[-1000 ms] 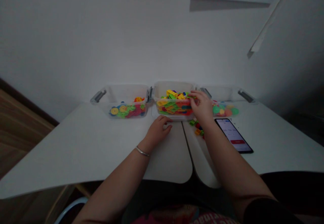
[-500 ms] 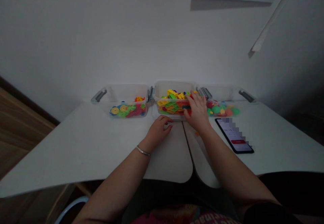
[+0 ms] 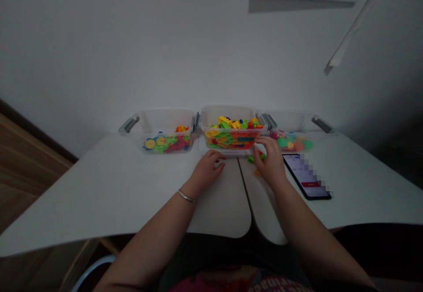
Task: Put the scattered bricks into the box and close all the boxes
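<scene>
My left hand (image 3: 207, 168) rests on the white table in front of the middle bin, loosely curved, thumb apart from the fingers and nothing in it. Just right of that bin's front, my right hand (image 3: 272, 162) is low over the table. Its thumb and fingers are apart around a few small building blocks (image 3: 251, 159), green and red-orange, lying on the table and partly hidden by the hand. An orange piece (image 3: 257, 173) lies nearer to me. The clear middle bin (image 3: 228, 112) holds many yellow, green, red and blue blocks (image 3: 231, 135).
A left clear bin (image 3: 161, 118) holds gear-like pieces, and a right clear bin (image 3: 291, 120) holds round coloured pieces. To the right of my right hand lies a phone (image 3: 307, 179). A seam (image 3: 245, 186) runs between table panels. The wall (image 3: 165, 41) rises behind the bins.
My right hand has come out of the middle bin, down and to the right, to the table. Green and red-orange blocks now show beside it. My left hand has stayed put.
</scene>
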The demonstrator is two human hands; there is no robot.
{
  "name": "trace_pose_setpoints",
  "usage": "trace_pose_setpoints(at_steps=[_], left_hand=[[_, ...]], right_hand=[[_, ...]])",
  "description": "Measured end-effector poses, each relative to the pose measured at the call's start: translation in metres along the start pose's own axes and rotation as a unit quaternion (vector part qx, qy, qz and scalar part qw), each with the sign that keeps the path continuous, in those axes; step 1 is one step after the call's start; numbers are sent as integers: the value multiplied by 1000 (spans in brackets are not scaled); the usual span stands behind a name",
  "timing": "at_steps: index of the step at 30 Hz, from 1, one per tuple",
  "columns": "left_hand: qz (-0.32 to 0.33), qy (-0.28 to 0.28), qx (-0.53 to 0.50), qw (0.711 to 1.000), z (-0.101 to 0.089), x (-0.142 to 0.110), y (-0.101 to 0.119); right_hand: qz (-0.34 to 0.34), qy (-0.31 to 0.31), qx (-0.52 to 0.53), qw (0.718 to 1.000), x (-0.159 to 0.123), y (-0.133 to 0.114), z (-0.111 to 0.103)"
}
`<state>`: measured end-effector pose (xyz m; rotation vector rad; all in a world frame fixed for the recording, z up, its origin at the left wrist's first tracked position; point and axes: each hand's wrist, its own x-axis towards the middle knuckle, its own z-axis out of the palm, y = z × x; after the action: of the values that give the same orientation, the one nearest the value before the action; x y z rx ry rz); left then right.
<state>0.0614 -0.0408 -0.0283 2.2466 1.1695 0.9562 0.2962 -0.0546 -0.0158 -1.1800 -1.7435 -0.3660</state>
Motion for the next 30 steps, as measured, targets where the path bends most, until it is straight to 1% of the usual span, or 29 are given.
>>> trace_pose_setpoints(at_steps=[2,5,7,9,13,18,26,30], left_hand=[[1,0,0,1000,0,0,1],[6,2,1,1000,-1,0,1],[8,-1,-1,1000,-2,0,2],[7,-3,-3,1000,-2,0,3],[0,-4,-6,1000,-3,0,4],[-5,-10,-7,1000,-4,0,5],[1,-11,-9,1000,1,0,-2],[-2,-14,-10,1000,1,1,-2]], right_hand=[[27,-59,-57,996,-7,0,0],[59,-148,-121,980,-14,-2,0],[74,-181,-153,969,-16,-4,2],[83,-202,-183,958,-18,-5,3],[98,-230,-214,944,-21,-3,6],[104,-244,-226,938,-23,0,9],[94,-254,-203,941,-23,-2,10],[79,-259,-197,942,-23,-3,10]])
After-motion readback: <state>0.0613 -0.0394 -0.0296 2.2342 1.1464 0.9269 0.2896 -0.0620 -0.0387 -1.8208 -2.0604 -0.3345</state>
